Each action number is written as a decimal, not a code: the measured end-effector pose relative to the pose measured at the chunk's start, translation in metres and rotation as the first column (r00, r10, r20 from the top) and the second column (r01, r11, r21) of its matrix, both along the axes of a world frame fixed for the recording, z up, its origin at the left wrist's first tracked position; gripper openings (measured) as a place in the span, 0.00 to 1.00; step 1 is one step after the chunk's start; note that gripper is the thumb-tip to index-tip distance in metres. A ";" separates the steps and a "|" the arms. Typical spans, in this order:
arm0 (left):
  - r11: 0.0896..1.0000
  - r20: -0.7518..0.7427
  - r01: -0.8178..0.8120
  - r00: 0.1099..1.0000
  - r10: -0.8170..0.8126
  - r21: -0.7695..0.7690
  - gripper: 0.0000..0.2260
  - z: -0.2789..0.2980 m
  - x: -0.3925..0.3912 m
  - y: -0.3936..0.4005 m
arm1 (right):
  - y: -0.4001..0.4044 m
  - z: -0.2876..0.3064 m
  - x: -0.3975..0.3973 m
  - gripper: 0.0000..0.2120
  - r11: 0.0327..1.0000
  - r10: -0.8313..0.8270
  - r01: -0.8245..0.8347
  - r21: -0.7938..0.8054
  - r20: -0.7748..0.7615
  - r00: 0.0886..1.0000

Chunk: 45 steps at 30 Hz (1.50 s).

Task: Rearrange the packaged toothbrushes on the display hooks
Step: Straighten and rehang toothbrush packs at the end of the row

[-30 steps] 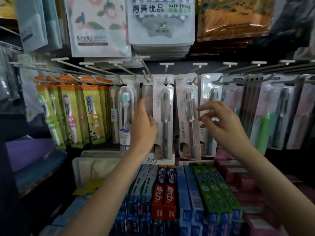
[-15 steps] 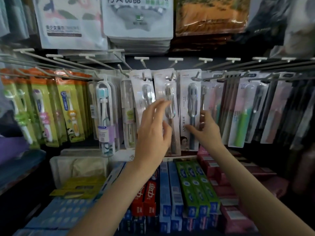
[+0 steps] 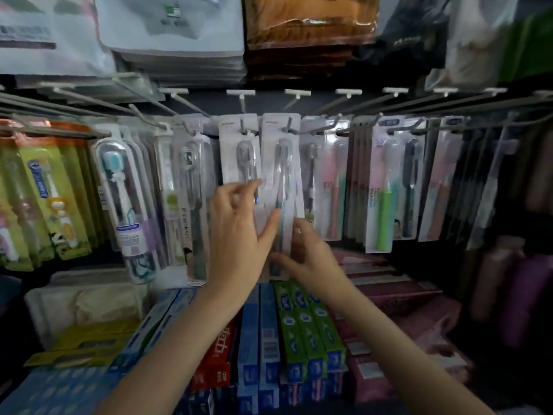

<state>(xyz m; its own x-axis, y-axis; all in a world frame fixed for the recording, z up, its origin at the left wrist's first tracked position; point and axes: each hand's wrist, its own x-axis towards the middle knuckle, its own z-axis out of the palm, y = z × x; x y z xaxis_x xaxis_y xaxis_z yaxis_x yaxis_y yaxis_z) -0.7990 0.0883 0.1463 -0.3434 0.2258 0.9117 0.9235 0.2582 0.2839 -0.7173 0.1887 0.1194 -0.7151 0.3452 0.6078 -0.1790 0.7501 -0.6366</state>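
Note:
Packaged toothbrushes hang in a row from grey display hooks (image 3: 243, 115). Two white-carded packs hang side by side at the centre: the left pack (image 3: 238, 151) and the right pack (image 3: 282, 157). My left hand (image 3: 239, 235) lies across the front of the left pack, its fingertips bent on the card and its thumb stretched over to the right pack. My right hand (image 3: 311, 256) pinches the lower end of the right pack, thumb in front and fingers at its right edge. Both packs are still on their hooks.
Green-and-orange children's toothbrush packs (image 3: 45, 193) and a clear tube case (image 3: 125, 205) hang at the left. Pink and green packs (image 3: 384, 190) hang at the right. Toothpaste boxes (image 3: 302, 324) are stacked below, and bagged towels (image 3: 179, 28) hang above.
The view has swung right and closer. My left hand has moved from the packs further left to the centre white pack. My right hand has dropped and taken hold of the neighbouring pack's lower end.

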 end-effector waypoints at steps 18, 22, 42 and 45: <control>0.992 -0.009 -0.123 0.992 0.123 0.017 0.37 -0.010 -0.014 0.009 | 0.067 0.022 -0.040 0.26 0.910 -0.413 0.405 -0.084 -0.136 0.900; 0.998 -0.053 -0.056 0.997 0.058 0.041 0.34 -0.011 -0.019 0.005 | 0.068 0.017 -0.022 0.25 0.879 -0.456 0.477 0.019 -0.261 0.851; 0.962 -0.246 0.273 0.933 -0.264 0.002 0.20 -0.005 0.050 0.070 | 0.124 0.009 0.147 0.10 0.823 -0.532 0.505 -0.259 -0.040 0.846; 0.950 -0.185 0.302 0.932 -0.311 -0.075 0.20 -0.010 0.061 0.093 | 0.137 -0.019 0.162 0.03 0.765 -0.524 0.469 -0.440 -0.003 0.852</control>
<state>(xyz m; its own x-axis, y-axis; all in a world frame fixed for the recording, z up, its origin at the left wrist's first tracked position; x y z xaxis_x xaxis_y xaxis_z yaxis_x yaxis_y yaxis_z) -0.7383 0.1812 0.1360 -0.0705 0.3343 0.9398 0.9954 -0.0378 0.0881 -0.5551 0.3256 0.1007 -0.3055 0.8660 0.3958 0.0511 0.4300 -0.9014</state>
